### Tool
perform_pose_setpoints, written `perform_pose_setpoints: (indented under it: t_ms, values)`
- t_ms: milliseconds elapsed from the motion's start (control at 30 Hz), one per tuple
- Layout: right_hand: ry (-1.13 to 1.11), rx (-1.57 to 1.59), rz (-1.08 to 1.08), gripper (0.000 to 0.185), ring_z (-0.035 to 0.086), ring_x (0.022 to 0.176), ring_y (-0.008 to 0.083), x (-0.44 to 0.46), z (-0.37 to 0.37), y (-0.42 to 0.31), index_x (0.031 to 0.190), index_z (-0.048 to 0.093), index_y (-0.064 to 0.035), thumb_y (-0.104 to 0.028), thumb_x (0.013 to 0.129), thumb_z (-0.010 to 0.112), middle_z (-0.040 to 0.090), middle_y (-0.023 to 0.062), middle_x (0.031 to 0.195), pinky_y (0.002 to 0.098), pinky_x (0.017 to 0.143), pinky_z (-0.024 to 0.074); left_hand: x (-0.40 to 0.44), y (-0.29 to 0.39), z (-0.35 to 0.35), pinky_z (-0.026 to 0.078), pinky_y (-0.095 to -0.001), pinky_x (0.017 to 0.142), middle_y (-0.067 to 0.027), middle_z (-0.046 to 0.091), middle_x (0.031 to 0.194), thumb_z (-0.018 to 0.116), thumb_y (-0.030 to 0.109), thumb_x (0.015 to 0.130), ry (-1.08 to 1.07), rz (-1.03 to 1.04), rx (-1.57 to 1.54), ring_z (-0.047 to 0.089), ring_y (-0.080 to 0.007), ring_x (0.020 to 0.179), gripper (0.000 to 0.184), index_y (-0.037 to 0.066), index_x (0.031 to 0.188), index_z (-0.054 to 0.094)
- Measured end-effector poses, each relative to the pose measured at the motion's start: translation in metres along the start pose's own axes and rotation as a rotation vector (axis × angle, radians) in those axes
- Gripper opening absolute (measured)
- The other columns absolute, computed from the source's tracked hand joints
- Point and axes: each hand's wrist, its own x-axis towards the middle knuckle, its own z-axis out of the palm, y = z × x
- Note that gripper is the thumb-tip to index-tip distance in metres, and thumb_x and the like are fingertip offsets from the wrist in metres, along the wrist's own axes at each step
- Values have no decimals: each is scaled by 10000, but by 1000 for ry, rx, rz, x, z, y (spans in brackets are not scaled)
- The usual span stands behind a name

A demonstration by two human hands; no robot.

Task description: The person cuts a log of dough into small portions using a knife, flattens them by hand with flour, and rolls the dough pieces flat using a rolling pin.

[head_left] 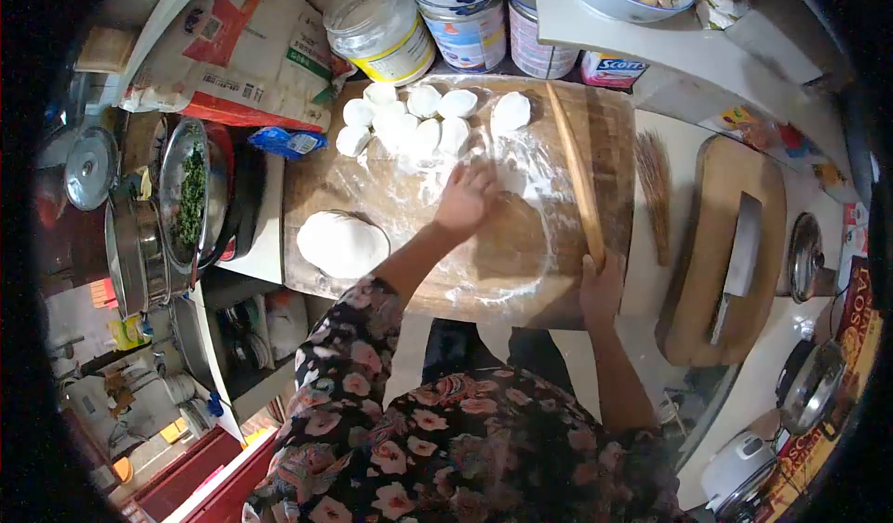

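My right hand (602, 289) is wrapped round the lower end of a long wooden rolling pin (577, 165), which lies slanted over the right part of a floured wooden board (321, 184). Near the board's middle, my left hand (467, 198) reaches over a patch of loose flour (526, 174), fingers apart and nothing seen in them. Beyond its fingertips several small white dough pieces (398, 132) sit in a cluster, and one dough piece (511, 112) lies apart to the right. A large smooth lump of dough (340, 244) rests at the board's left front, beside my left forearm.
A straw brush (655, 188) and a cutting board (712, 170) bearing a knife (741, 249) lie right. Jars and tins (465, 39) line the back, below a shelf with a bowl of garlic (642, 7). At left are a flour sack (242, 53) and a bowl of chopped greens (191, 198).
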Motion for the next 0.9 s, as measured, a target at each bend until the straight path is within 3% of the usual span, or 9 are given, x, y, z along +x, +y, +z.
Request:
perform_pose_setpoints:
  t_ms: [33, 133, 200, 400, 567, 633, 767, 833, 900]
  values:
    - [-11, 0, -10, 362, 498, 909, 418, 2, -3, -4, 1069, 498, 36, -275, 893, 555, 510, 237, 973, 479, 786, 430, -12, 0, -5, 311, -511, 1023, -113, 502, 1214, 584, 207, 775, -4, 92, -41, 415, -279, 1216, 413, 80, 1168, 560]
    - [8, 67, -65, 382, 502, 919, 417, 4, 2, 4, 1087, 499, 44, -282, 896, 554, 507, 240, 993, 477, 786, 430, -27, 18, -17, 330, -517, 1004, -128, 486, 1217, 617, 223, 742, 162, -58, -49, 402, -311, 1214, 407, 71, 1119, 577]
    - [7, 45, -69, 384, 502, 920, 419, 3, 1, 4, 1093, 499, 45, -281, 897, 553, 508, 244, 994, 480, 787, 429, -30, 26, -15, 357, -504, 977, -145, 458, 1237, 633, 234, 731, 234, -392, -168, 408, -347, 1184, 417, 101, 1122, 579]
    - [29, 5, -114, 379, 496, 941, 435, 2, 9, 14, 1103, 497, 42, -267, 893, 559, 505, 263, 1027, 492, 811, 424, -32, 45, 12, 431, -431, 879, -138, 455, 1236, 632, 239, 735, 116, -393, -148, 458, -329, 1088, 430, 171, 1156, 572]
    - [34, 12, -151, 388, 501, 932, 449, 2, 9, 19, 1105, 489, 43, -268, 885, 567, 507, 268, 1038, 502, 812, 427, -45, 66, -6, 450, -414, 819, -114, 475, 1192, 615, 258, 762, 28, -406, -44, 481, -295, 1056, 457, 163, 1202, 538]
    - [-45, -22, -18, 339, 499, 991, 410, 3, 5, 13, 1090, 500, 37, -196, 856, 576, 498, 236, 1080, 458, 865, 409, -52, 68, -3, 408, -473, 907, -114, 453, 1237, 612, 299, 767, -142, -403, -93, 456, -307, 1120, 532, 187, 1271, 483]
    - [-98, 10, 26, 337, 504, 981, 405, 5, 0, 7, 1079, 512, 36, -199, 848, 586, 502, 233, 1068, 457, 854, 413, -49, 84, -16, 300, -561, 1003, -137, 420, 1307, 603, 343, 773, 23, -411, -77, 380, -343, 1236, 556, 183, 1289, 472]
    - [-12, 9, -89, 368, 518, 914, 427, 4, 4, 13, 1078, 509, 1, -302, 880, 576, 509, 233, 1016, 484, 782, 438, -31, 84, -10, 135, -595, 1080, -168, 349, 1398, 532, 400, 837, 57, -397, -206, 237, -366, 1347, 592, 143, 1355, 405]
    - [-3, 15, -105, 362, 517, 921, 423, 4, 6, 16, 1068, 511, 2, -303, 884, 572, 507, 229, 1010, 483, 782, 437, -17, 79, 0, 130, -604, 1076, -159, 314, 1433, 506, 452, 843, -34, -426, -195, 198, -373, 1366, 630, 125, 1369, 388]
